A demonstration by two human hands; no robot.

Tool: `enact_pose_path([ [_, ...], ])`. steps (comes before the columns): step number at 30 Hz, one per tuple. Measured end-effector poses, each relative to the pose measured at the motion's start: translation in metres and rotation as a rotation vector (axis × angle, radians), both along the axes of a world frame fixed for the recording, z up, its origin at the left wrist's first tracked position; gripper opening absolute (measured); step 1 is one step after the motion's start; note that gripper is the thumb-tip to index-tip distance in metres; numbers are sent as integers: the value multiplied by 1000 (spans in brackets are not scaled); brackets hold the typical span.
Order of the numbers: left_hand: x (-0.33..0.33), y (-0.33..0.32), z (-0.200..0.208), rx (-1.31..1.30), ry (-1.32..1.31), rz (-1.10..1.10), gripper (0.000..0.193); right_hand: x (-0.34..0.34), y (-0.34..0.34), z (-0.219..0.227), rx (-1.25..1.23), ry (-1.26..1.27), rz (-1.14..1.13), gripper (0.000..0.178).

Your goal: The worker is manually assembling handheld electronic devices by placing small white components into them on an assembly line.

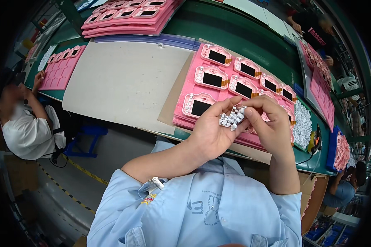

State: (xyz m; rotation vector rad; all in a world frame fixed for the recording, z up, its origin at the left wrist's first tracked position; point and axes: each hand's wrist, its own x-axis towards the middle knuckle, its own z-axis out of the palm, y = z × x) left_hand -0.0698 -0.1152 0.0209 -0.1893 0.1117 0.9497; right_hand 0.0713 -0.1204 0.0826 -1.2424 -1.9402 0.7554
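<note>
My left hand is cupped, palm up, around a small heap of white plastic parts. Over that palm my right hand bends in, thumb and forefinger closed at the heap's edge on a small white plastic part; the fingertips partly cover it. Both hands hover above the near edge of a pink foam tray. In the tray lie several pink handheld-console shells with dark screens and orange ribbon cables. Small white pieces sit in the left side of some shells. My hands hide part of the nearest shells.
Right of the tray is a pile of loose white parts, with a black-and-yellow tool on a cord. Grey board covers the bench at left. Stacked pink trays stand behind. Co-workers sit left and right.
</note>
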Motion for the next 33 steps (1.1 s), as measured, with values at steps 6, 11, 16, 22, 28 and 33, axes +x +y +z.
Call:
enact_pose_path([
  [6, -6, -1, 1, -13, 25, 4, 25, -10, 3, -1, 145, -65, -20, 20],
  [11, -6, 0, -9, 59, -50, -4, 27, -1, 4, 2, 157, -148, 90, 23],
  [16, -6, -2, -10, 90, -77, -2, 30, -3, 4, 4, 202, -232, 138, 26],
  [22, -10, -2, -4, 24, -14, -31, 32, -6, 6, 9, 221, -250, 215, 26],
  [28, -17, -4, -16, 127, -126, -56, 27, -19, -4, 7, 136, -399, 141, 25],
  [33, -16, -6, -21, 117, -161, -60, 25, -19, -4, 9, -15, -273, 170, 17],
])
